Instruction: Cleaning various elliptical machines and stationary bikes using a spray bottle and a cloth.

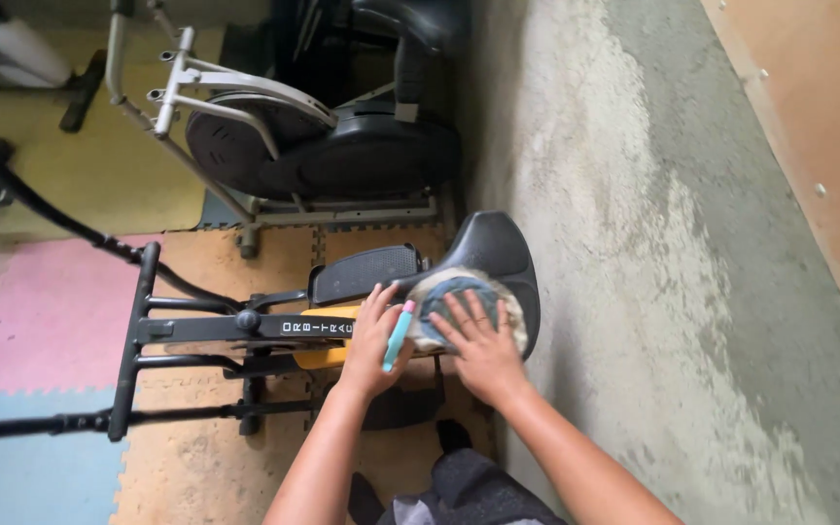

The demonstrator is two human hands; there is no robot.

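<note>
Item: exercise bike seat (498, 255), black, at the rear of the low exercise bike (274, 331); wiping is being carried out.

Cloth (459, 299): grey-blue and off-white, bunched, is being pressed flat onto the front of the seat under the right hand (478, 342), fingers spread, palm down, nothing gripped.

Left hand (376, 335): is being closed around a slim turquoise and pink tool (399, 335), possibly a brush or small bottle; which cannot be told. It is being held just left of the seat, touching the cloth's edge.

Step judged: surface wiping is under way; the rear and right rim of the seat are lying uncovered by the cloth.

Next move judged: the cloth is to be slid toward the rear of the seat with steady pressure kept.

Surroundings: foam floor mats (60, 321) left of the seat; concrete wall (653, 243) right of it; a second exercise machine (323, 136) beyond it.
</note>
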